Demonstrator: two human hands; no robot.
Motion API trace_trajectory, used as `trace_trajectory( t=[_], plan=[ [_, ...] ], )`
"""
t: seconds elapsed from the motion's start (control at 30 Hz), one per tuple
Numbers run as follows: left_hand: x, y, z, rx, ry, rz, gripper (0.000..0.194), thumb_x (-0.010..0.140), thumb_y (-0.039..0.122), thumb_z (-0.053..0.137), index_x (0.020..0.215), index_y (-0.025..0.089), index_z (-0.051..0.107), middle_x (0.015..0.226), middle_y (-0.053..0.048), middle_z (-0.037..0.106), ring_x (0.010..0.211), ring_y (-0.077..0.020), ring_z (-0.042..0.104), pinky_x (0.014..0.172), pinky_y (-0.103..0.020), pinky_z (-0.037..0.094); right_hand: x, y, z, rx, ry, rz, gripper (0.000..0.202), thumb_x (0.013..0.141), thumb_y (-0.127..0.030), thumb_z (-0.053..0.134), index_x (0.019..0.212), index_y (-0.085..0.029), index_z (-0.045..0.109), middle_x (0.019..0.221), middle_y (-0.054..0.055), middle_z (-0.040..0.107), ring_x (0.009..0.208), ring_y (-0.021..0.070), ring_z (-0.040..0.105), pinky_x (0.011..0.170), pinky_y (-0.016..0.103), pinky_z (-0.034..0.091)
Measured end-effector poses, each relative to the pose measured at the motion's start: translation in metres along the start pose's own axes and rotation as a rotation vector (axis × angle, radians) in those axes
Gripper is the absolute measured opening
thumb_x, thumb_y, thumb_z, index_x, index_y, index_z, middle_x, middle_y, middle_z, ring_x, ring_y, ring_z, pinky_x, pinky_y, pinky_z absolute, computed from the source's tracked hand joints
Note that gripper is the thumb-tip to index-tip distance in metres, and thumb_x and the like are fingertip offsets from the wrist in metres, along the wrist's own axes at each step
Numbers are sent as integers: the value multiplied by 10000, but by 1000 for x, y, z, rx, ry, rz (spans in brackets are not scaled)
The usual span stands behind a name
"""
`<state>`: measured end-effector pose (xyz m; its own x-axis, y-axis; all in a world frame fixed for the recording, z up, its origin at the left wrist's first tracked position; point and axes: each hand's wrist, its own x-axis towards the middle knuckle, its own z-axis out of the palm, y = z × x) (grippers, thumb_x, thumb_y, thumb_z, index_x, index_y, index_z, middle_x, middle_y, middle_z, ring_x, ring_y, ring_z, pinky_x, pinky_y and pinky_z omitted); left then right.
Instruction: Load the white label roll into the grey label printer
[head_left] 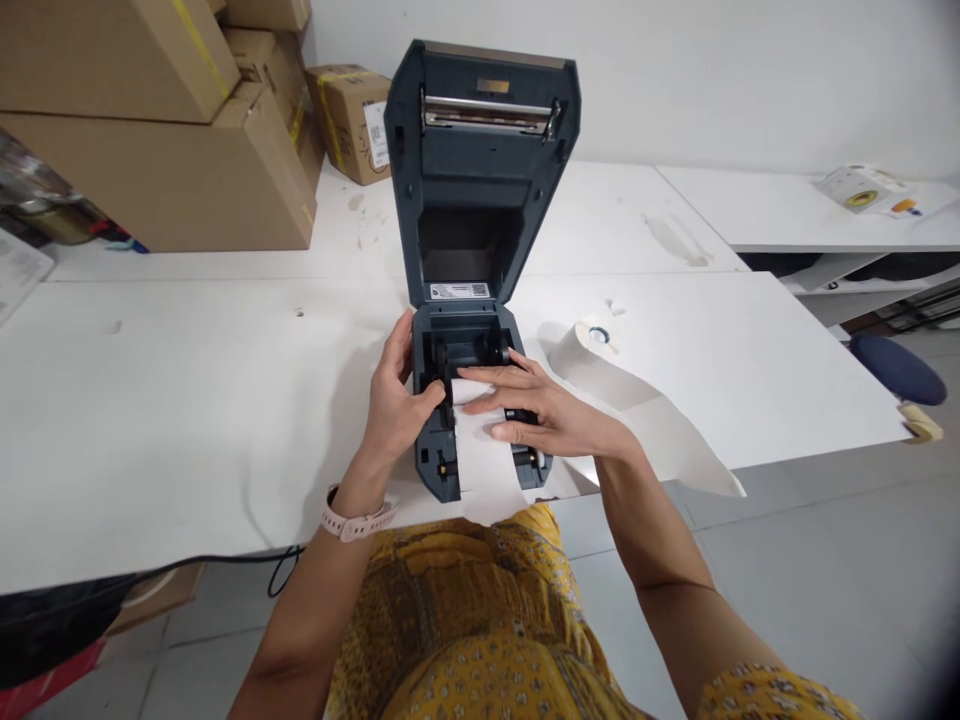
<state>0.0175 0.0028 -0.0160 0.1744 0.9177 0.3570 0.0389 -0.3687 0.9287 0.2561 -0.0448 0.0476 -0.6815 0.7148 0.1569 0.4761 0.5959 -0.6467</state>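
A dark label printer (442, 482) stands at the table's front edge with its lid (480, 180) raised. Inside its bay lies a small roll of white labels (466, 390), and the label strip (484, 455) runs from it over the front edge. My left hand (397, 395) is closed on the printer's left side, thumb inside by the roll holder and fingers along the outer wall. Across the label roll and strip lies my right hand (536, 405), its fingers stretched out and apart; part of the roll is hidden under them.
A larger white label roll (589, 355) lies right of the printer, its loose paper trailing over the table edge. Cardboard boxes (202, 180) are stacked at the back left. A printed white roll (862, 190) is on the far-right shelf. Cables (225, 558) hang below the front edge.
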Motion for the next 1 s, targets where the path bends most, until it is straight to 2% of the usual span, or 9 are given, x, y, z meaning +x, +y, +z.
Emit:
trace_trajectory(
  t=[0.23,0.3,0.43,0.5,0.77,0.87,1.0],
  plan=[
    [0,-1,0,18,-7,5,888,856,446,819,1609,311,369,1669,-111,442,1560,-346,405,1270,-521,398,2,-3,0,-37,-2,20,414,984,-453,688,1360,-280,687,1638,99,510,1534,248,475,1353,551,91],
    [-1,-1,0,15,-4,1,888,856,447,820,1609,311,371,1665,-110,448,1551,-345,420,1265,-522,403,2,-3,0,-31,1,27,485,976,-469,696,1423,-292,635,1636,92,515,1533,246,477,1355,547,88],
    [-1,0,0,22,-5,6,870,865,440,813,1607,317,375,1671,-103,439,1550,-338,420,1270,-524,391,2,-2,1,-3,16,42,740,955,-517,710,1602,-310,416,1637,87,516,1537,252,470,1359,552,84],
    [-1,0,0,29,-10,9,862,870,436,808,1607,325,374,1676,-98,432,1551,-334,418,1274,-520,383,2,-2,1,-1,18,53,807,951,-522,713,1640,-321,343,1636,81,517,1536,258,469,1359,560,89],
    [-1,1,-1,40,-22,-20,849,871,439,804,1600,352,378,1668,-82,438,1515,-329,459,1240,-516,423,2,1,3,-14,18,46,843,943,-535,719,1653,-341,309,1644,77,507,1533,260,475,1360,566,86],
    [-1,2,-2,39,-31,-26,859,870,453,804,1604,345,371,1661,-84,446,1512,-329,461,1239,-511,426,1,2,4,-23,10,41,863,942,-540,717,1661,-333,288,1667,84,472,1557,261,438,1361,568,70],
    [-1,2,-1,31,-30,-34,864,870,459,804,1607,333,370,1655,-92,453,1516,-328,456,1236,-507,432,0,2,4,-37,0,47,865,943,-570,702,1664,-320,293,1704,82,410,1634,277,274,1358,582,22]
  ],
)
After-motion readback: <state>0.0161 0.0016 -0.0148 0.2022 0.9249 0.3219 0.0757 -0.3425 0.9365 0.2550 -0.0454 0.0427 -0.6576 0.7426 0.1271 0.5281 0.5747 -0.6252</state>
